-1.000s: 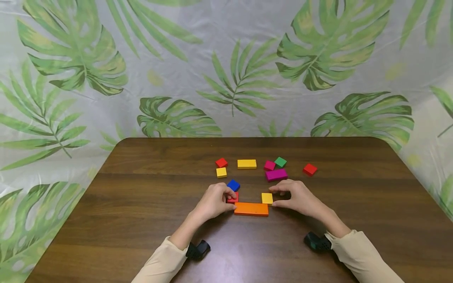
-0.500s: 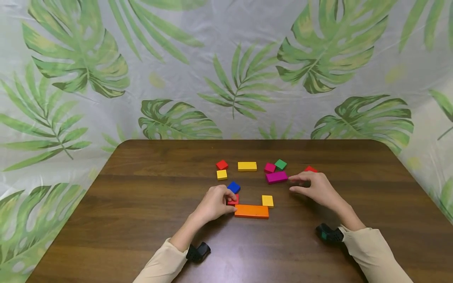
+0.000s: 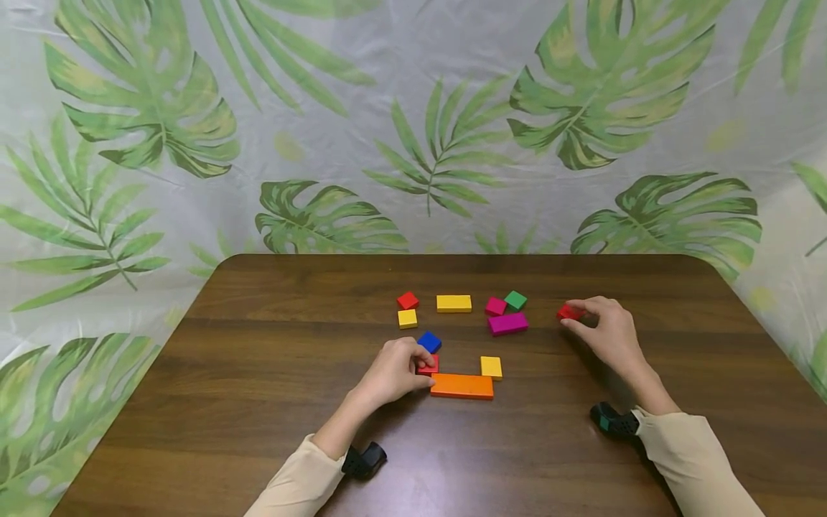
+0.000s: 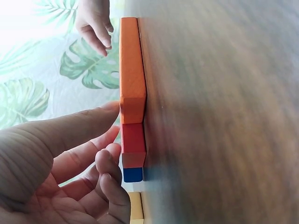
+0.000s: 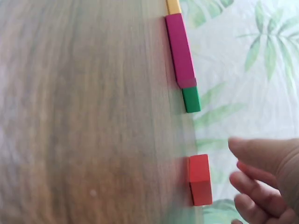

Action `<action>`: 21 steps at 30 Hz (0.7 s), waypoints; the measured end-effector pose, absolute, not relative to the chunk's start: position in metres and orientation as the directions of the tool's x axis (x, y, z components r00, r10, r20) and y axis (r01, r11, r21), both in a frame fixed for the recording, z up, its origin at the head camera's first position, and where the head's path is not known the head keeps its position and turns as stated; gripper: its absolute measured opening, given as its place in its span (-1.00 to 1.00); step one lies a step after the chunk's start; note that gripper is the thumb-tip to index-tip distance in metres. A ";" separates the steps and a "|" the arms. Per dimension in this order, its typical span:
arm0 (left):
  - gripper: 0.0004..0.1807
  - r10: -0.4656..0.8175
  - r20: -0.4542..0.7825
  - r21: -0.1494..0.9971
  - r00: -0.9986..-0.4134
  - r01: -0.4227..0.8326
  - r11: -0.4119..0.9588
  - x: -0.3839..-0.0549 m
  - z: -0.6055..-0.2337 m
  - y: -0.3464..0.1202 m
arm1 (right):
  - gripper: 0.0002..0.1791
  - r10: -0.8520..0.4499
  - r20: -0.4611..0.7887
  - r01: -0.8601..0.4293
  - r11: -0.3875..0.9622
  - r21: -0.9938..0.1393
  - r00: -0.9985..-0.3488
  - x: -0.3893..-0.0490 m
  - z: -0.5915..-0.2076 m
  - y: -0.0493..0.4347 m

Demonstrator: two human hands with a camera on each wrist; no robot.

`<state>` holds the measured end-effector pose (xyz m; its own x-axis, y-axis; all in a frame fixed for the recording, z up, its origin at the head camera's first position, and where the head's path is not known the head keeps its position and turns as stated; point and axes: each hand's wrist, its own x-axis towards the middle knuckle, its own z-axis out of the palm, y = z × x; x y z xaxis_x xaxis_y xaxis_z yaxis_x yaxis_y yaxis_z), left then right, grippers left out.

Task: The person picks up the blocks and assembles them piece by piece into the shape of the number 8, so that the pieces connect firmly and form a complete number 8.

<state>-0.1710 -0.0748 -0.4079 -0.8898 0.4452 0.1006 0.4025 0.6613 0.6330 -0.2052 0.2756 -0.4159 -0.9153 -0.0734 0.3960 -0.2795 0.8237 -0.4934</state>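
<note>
Since the earlier frame, the right hand (image 3: pixel 604 327) has been moved from beside the magenta block (image 3: pixel 507 324) to the rightmost red block (image 3: pixel 568 311) on the table (image 3: pixel 226 402); thumb and fingers are held apart. The left hand (image 3: pixel 390 370) is loosely curved, thumb placed at the orange block (image 3: pixel 461 386), fingers by a second red block (image 4: pixel 133 140).

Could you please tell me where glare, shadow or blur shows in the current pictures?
Head: a pale sheen on the near middle of the table, a dark shadow along the right sleeve; left wrist: orange block fairly crisp, wood grain smeared, backdrop washed out at top left; right wrist: grain blurred, red block clearer.
</note>
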 end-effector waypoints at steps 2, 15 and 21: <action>-0.81 0.443 0.099 0.633 -0.891 0.400 0.663 -0.171 -0.407 -0.075 | -0.63 -0.051 0.404 -0.265 0.827 -0.496 -0.914 -0.207 -0.417 0.278; -0.81 0.440 0.080 0.641 -0.894 0.384 0.664 -0.170 -0.408 -0.073 | -0.54 -0.066 0.270 -0.196 0.848 -0.492 -0.961 -0.215 -0.423 0.287; -0.81 0.437 0.086 0.646 -0.895 0.384 0.660 -0.172 -0.408 -0.074 | -0.59 -0.084 0.254 -0.204 0.844 -0.496 -0.964 -0.216 -0.423 0.285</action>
<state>-0.1716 -0.0736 -0.4082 -0.8951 0.4375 0.0859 0.3844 0.6598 0.6456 -0.2165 0.2846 -0.4225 -0.9635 -0.0835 0.2542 -0.2040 0.8442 -0.4958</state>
